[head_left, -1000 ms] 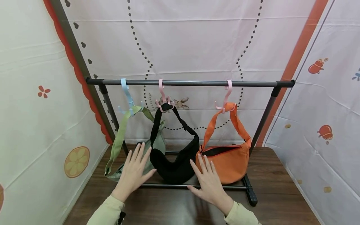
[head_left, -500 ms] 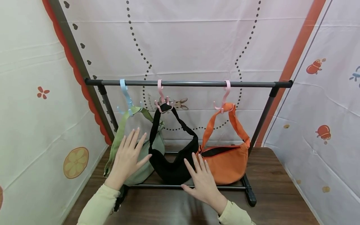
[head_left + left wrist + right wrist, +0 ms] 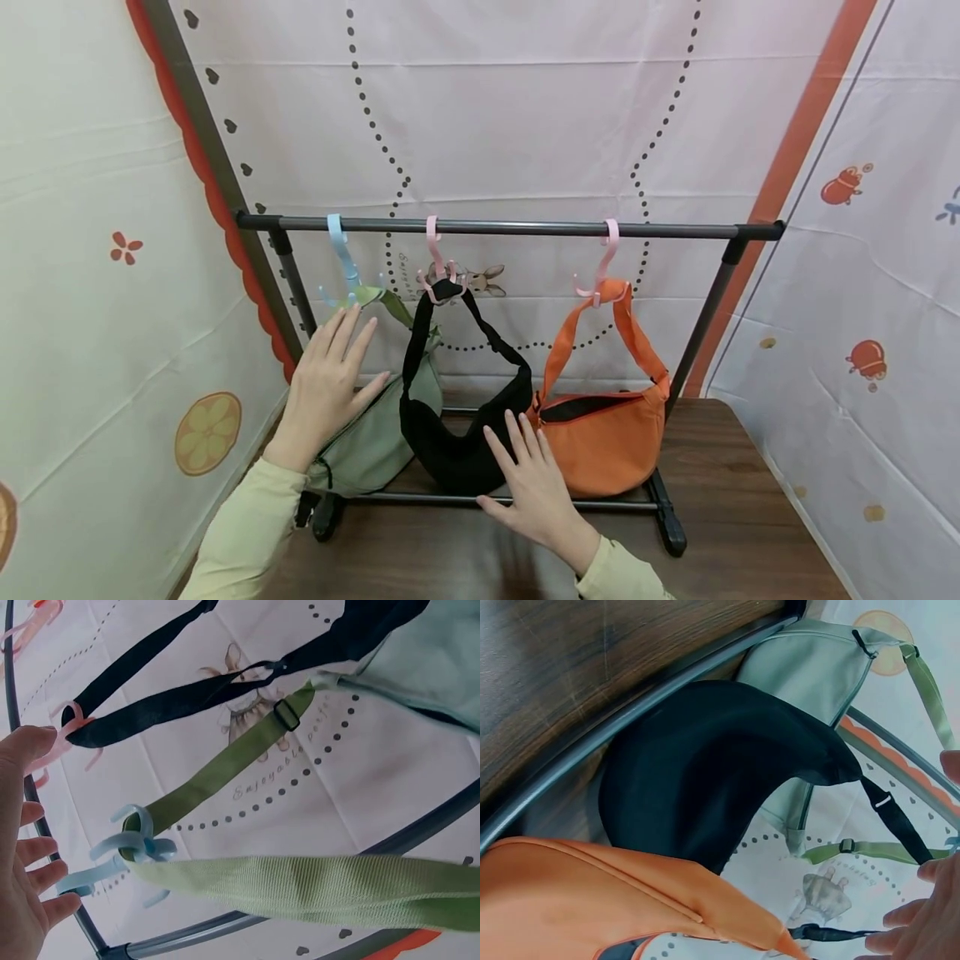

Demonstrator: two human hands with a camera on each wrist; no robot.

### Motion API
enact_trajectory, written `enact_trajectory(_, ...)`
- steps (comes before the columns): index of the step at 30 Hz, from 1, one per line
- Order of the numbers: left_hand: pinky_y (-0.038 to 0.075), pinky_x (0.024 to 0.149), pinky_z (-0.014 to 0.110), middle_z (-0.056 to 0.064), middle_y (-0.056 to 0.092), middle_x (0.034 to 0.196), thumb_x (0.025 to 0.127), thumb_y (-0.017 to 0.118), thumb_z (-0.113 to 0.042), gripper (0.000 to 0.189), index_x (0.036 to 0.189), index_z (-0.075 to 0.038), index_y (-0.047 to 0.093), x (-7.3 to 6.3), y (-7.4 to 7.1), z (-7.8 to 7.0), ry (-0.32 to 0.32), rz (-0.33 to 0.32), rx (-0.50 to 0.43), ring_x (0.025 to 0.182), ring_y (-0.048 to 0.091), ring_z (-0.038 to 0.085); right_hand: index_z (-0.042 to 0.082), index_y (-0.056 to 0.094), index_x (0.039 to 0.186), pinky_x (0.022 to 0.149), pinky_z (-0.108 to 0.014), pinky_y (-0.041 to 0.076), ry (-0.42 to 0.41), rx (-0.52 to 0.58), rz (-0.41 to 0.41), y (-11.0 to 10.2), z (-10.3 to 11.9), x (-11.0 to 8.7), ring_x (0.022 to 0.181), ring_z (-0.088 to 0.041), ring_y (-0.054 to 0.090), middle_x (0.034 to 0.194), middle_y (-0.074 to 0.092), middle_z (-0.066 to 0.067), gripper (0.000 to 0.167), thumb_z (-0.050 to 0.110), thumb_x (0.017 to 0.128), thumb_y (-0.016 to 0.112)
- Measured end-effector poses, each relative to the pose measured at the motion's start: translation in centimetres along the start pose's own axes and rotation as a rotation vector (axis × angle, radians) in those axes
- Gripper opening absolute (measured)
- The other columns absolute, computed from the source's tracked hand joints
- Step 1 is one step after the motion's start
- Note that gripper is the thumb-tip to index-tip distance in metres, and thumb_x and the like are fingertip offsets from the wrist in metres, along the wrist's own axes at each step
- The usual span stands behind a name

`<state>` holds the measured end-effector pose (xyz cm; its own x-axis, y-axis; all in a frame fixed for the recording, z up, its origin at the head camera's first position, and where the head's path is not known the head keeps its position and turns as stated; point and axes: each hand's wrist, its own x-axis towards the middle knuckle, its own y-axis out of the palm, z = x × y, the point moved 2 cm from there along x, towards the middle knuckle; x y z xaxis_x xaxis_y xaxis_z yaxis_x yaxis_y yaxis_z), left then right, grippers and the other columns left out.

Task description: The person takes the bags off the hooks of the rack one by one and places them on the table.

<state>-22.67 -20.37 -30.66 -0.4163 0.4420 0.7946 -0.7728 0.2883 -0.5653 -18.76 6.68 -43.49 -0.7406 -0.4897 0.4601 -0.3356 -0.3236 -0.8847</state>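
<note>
My left hand (image 3: 322, 387), fingers straight, is held up in front of the sage-green shoulder bag (image 3: 386, 437) and covers part of its strap. The green strap (image 3: 225, 772) hangs looped over a light blue hook (image 3: 343, 254); in the left wrist view, my fingers are close to that hook, with no grip on it. A black shoulder bag (image 3: 457, 458) hangs in the middle from a pink hook (image 3: 432, 242). Before its lower right side is my right hand (image 3: 540, 496), spread and holding nothing. Beside it an orange bag (image 3: 607, 446), zip open, hangs from another pink hook (image 3: 610, 246).
The hooks hang on the top bar (image 3: 517, 227) of a black metal rack, whose lower bar (image 3: 427, 498) runs low across the front. It stands on a brown wooden table (image 3: 735, 517). Printed white cloth (image 3: 517, 125) surrounds the back and sides.
My left hand has risen and shifted left, from the green bag's body up towards its hook. The right hand has drifted slightly left. All three bags hang as before.
</note>
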Motion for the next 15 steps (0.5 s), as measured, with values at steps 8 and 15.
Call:
enact_trajectory(8,0.032,0.101,0.05,0.024,0.041,0.134,0.089,0.049,-0.039,0.057,0.127,0.003,0.048,1.0,-1.1,1.6,0.004,-0.026,-0.002,0.12,0.04,0.041,0.019,0.025,0.145,0.105,-0.049,0.025,-0.03,-0.012,0.003,-0.3,1.0,0.7,0.136,-0.034,0.017,0.15,0.015,-0.016,0.085,0.059,0.078,0.058)
enact_trajectory(15,0.038,0.097,0.048,0.023,0.048,0.128,0.076,0.07,-0.008,0.049,0.121,0.003,0.054,3.4,-1.7,2.6,-0.004,-0.078,-0.008,0.116,0.046,0.039,0.015,0.024,0.145,0.105,-0.049,0.026,-0.054,0.044,0.049,0.4,1.6,0.2,0.137,-0.032,0.014,0.151,0.011,-0.014,0.084,0.056,0.08,0.058)
